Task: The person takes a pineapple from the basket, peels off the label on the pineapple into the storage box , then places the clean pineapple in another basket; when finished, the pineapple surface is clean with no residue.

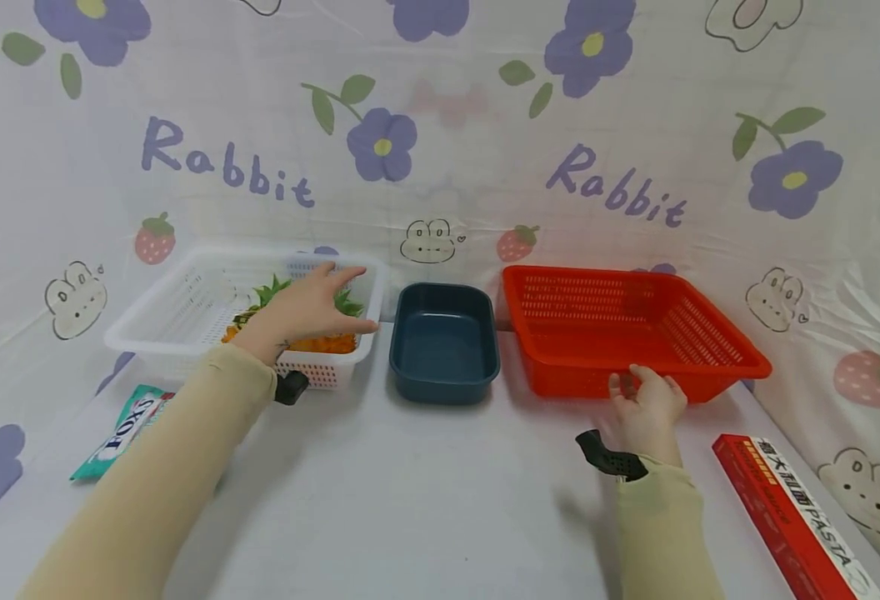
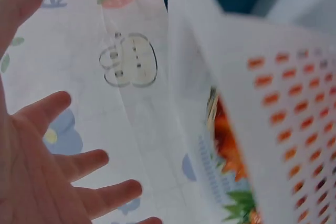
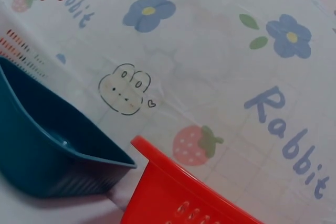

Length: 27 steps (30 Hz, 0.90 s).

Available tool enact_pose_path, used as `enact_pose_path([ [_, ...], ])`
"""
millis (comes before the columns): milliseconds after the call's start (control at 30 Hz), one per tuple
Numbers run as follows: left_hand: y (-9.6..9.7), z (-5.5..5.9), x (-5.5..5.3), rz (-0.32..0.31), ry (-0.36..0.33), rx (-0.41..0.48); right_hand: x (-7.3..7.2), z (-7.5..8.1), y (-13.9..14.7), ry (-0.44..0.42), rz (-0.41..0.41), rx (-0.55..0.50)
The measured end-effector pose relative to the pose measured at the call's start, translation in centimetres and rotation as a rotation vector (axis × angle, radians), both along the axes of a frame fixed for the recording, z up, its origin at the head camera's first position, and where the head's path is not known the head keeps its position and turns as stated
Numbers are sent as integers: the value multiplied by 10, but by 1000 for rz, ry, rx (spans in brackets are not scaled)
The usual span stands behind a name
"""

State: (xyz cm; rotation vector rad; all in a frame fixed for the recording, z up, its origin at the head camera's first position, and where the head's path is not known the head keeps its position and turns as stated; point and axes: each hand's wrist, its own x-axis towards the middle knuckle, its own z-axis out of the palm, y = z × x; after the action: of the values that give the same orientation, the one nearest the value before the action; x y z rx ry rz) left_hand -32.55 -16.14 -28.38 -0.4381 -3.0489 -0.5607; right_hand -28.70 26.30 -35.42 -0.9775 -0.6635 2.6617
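My left hand [image 1: 308,307] hovers over the right part of the white basket [image 1: 162,353], fingers spread, with nothing in its grasp. Orange things with green leafy tops [image 1: 327,342] lie in that basket, partly hidden behind the hand; their kind is unclear. In the left wrist view the spread fingers stand apart from the basket's rim. My right hand [image 1: 650,410] is at the front wall of the red basket [image 1: 560,375], its fingers loosely bent near the rim. Whether they touch it is hard to tell. The right wrist view does not show the right hand.
A dark blue bin [image 1: 443,390] stands between the two baskets. At the left lies a green FOX'S packet [image 1: 127,429], partly behind the left sleeve. A red pasta box [image 1: 792,517] lies at the right edge. A patterned cloth hangs behind the baskets.
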Motion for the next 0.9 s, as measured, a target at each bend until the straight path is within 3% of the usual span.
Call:
enact_pose_path([
  [400, -16, 21, -31, 31, -114, -132, -2, 0, 1, 36, -1, 0],
  [667, -16, 17, -41, 59, -198, -146, -3, -2, -1, 28, -24, 38],
  [900, -13, 13, -45, 90, -322, -195, -5, -3, -1, 37, -36, 32],
])
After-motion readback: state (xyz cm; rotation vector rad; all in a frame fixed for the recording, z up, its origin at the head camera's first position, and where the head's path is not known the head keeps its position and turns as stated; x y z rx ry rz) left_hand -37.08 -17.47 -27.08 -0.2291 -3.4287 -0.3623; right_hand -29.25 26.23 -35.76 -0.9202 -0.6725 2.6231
